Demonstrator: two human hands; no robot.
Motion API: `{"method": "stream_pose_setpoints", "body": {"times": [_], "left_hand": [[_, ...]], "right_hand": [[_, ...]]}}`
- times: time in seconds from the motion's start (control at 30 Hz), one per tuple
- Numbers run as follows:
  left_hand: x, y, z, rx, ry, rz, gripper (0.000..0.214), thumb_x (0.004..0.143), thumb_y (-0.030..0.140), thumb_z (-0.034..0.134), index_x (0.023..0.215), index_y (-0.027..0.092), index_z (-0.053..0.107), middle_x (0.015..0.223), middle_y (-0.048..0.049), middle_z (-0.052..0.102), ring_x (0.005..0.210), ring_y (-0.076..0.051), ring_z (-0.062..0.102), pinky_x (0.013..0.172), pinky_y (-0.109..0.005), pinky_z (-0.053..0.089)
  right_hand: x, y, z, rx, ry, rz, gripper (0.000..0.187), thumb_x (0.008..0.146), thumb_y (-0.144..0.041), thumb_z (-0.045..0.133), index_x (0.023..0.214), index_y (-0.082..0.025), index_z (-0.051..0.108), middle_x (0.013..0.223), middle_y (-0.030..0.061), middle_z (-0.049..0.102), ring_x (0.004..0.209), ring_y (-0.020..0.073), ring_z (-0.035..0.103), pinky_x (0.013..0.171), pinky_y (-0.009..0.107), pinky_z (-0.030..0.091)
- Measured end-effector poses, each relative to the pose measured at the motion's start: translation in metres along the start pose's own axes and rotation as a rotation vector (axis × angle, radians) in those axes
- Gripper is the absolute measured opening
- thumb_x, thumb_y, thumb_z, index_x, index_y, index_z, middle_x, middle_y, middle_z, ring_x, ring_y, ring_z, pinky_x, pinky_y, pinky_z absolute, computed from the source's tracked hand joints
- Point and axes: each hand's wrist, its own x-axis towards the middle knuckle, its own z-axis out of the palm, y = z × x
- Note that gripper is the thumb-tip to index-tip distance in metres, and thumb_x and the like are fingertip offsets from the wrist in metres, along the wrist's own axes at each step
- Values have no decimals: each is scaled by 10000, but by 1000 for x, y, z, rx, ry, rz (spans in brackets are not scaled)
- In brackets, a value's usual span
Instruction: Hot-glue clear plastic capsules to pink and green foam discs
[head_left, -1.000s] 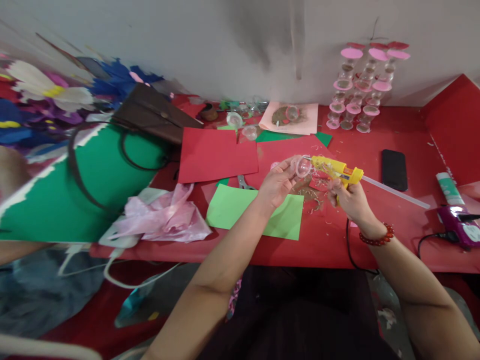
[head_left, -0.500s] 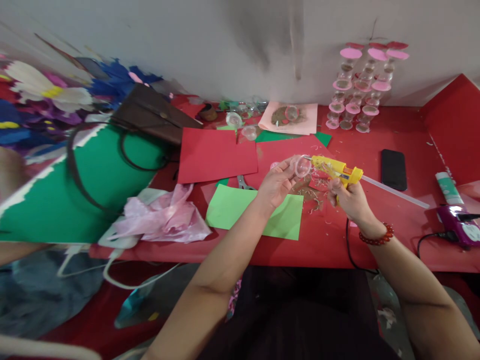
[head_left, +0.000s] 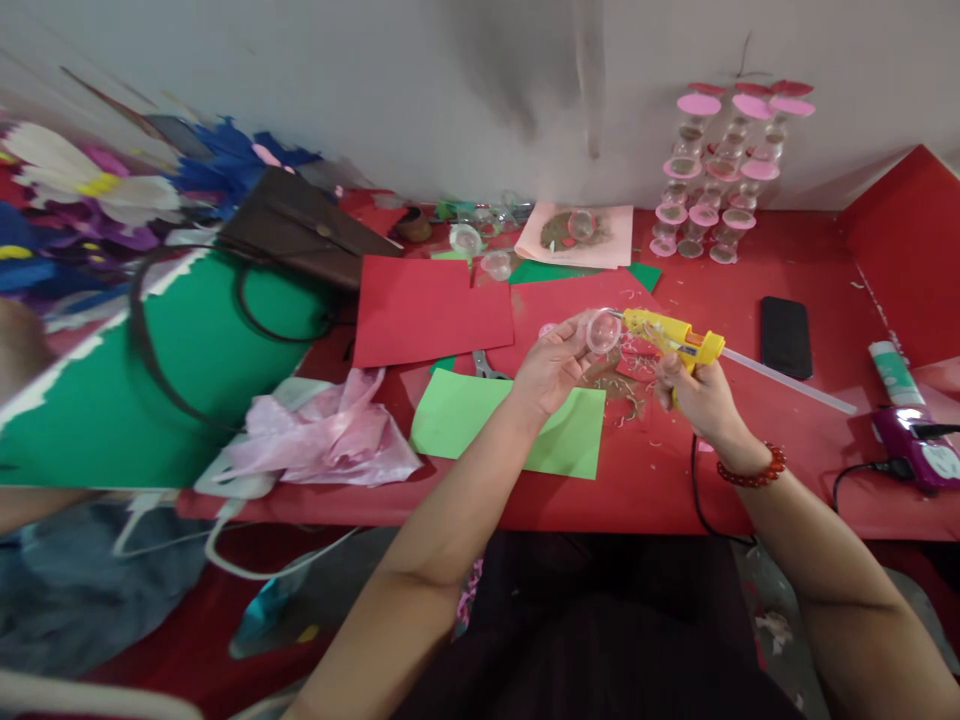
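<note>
My left hand [head_left: 553, 368] is closed on a small clear plastic cup [head_left: 604, 331], its round rim turned up toward me. Wrapped around the handle of a yellow glue gun [head_left: 667, 333] is my right hand [head_left: 696, 398]. The gun's metal nozzle meets the rim of the cup on its right side. A long translucent glue stick [head_left: 791, 382] sticks out of the gun's back end. Thin strings of dried glue cling to the gun and lie on the table below. Under my left forearm rests a light green paper sheet [head_left: 566, 440].
Stacked clear cups with pink discs [head_left: 703, 215] stand against the wall. A black phone [head_left: 785, 338], a purple socket block [head_left: 904, 445] and a green-white tube [head_left: 896, 375] lie right. Red paper [head_left: 420, 310], scissors [head_left: 486, 366], a pink plastic bag [head_left: 330, 435] and a brown handbag [head_left: 307, 225] are left.
Almost nothing differs. The whole view has shifted very slightly, and both hands keep their hold, with the nozzle still at the cup's rim.
</note>
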Motion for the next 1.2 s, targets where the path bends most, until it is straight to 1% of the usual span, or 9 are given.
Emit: {"method": "stream_pose_setpoints", "body": {"times": [0.3, 0.53, 0.63, 0.7, 0.77, 0.83, 0.93, 1.07, 1.2], "left_hand": [[-1, 1, 1, -22, 36, -15, 237, 866, 220, 807, 1100, 182, 802, 1137, -68, 812, 1054, -172, 764, 983, -274, 562], [2, -3, 0, -34, 49, 3, 154, 893, 190, 747, 1036, 179, 801, 987, -49, 817, 973, -151, 764, 969, -271, 576], [2, -2, -1, -29, 71, 4, 154, 869, 195, 762, 1019, 185, 795, 989, -50, 820, 997, -161, 767, 981, -285, 585], [2, -2, -1, -30, 96, -1, 164, 851, 191, 774, 1013, 182, 796, 1017, -60, 824, 1010, -168, 769, 992, -295, 591], [2, -2, 0, -31, 123, -9, 172, 831, 181, 784, 1002, 179, 800, 1033, -66, 828, 1000, -173, 775, 970, -296, 606], [2, -2, 1, -28, 153, -7, 158, 804, 180, 805, 962, 187, 798, 1023, -64, 831, 992, -186, 782, 940, -306, 623], [2, -2, 4, -46, 162, -7, 114, 787, 174, 817, 896, 193, 792, 1042, -70, 836, 982, -197, 791, 914, -319, 638], [1, 0, 6, -79, 155, 2, 65, 795, 166, 816, 855, 183, 799, 1047, -81, 842, 960, -192, 797, 912, -316, 640], [-1, 5, 6, -77, 116, 5, 150, 806, 167, 821, 956, 161, 833, 1046, -89, 844, 955, -163, 793, 928, -265, 627]], "right_hand": [[0, -2, 1, 21, 1, -34, 590, 849, -750, 708, 661, -247, 465, 486, -76, 456, 389, 78, 455, 400, 242, 347], [-4, -9, 0, 37, -52, -89, 624, 796, -849, 686, 793, -226, 655, 544, -43, 563, 462, 102, 530, 457, 259, 422], [-4, -13, 0, 66, -68, -83, 625, 796, -848, 690, 877, -229, 686, 566, -42, 572, 463, 104, 519, 450, 266, 396], [0, -15, -3, 102, -16, -74, 661, 796, -891, 638, 885, -237, 666, 567, -48, 540, 450, 98, 472, 429, 268, 349], [8, -16, -8, 134, 87, -61, 719, 772, -963, 556, 835, -249, 608, 590, -46, 508, 454, 93, 443, 419, 271, 321], [18, -16, -17, 152, 177, -32, 759, 745, -1013, 489, 764, -256, 521, 628, -36, 490, 484, 92, 448, 437, 274, 344], [29, -15, -30, 202, 250, -11, 796, 687, -1050, 490, 690, -261, 385, 623, -45, 397, 505, 94, 405, 451, 279, 356], [33, -12, -36, 242, 202, -25, 793, 701, -1043, 492, 694, -265, 339, 634, -59, 341, 505, 96, 359, 462, 281, 342], [29, -15, -32, 173, 115, 3, 779, 745, -1048, 395, 766, -270, 424, 718, -29, 493, 509, 95, 371, 472, 291, 330]]}}
